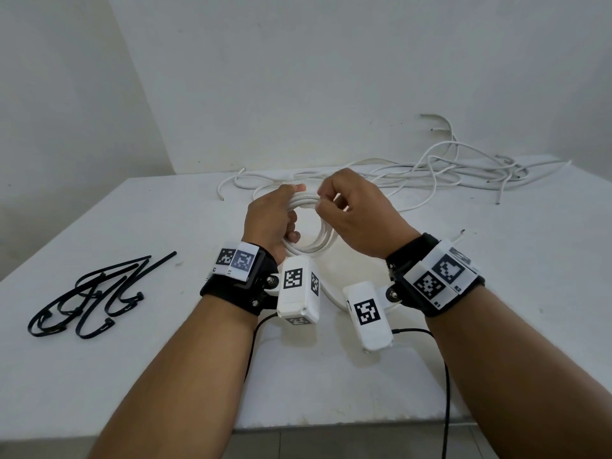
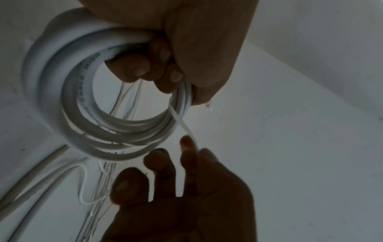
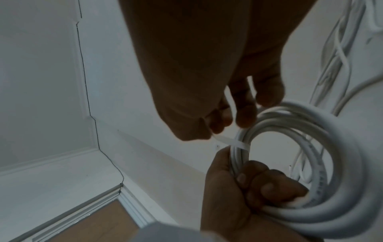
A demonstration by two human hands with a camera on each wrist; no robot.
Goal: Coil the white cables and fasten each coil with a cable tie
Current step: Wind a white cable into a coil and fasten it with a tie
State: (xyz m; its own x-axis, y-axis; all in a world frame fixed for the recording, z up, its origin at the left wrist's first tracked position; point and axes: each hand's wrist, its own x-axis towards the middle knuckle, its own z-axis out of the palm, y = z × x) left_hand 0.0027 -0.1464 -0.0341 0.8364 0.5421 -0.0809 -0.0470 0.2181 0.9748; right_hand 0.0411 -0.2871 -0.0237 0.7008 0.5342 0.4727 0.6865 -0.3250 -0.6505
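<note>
A coil of white cable (image 1: pixel 323 238) is held up over the white table (image 1: pixel 165 359). My left hand (image 1: pixel 271 220) grips the coil's left side, fingers curled through its middle (image 2: pixel 143 65). A thin white cable tie (image 3: pixel 230 142) runs from the coil's strands to my right hand (image 1: pixel 347 207), which pinches the strip between thumb and fingertips just right of the left hand. In the left wrist view the cable tie (image 2: pixel 183 124) stretches from the coil (image 2: pixel 51 98) toward the right hand (image 2: pixel 186 180). The tie's head is hidden.
A tangle of loose white cables (image 1: pixel 447 170) lies along the table's far right by the wall, with more strands (image 1: pixel 238 183) behind the hands. Several black cable ties (image 1: pixel 89 296) lie at the table's left. Black wrist-camera leads (image 1: pixel 443 376) hang over the near edge.
</note>
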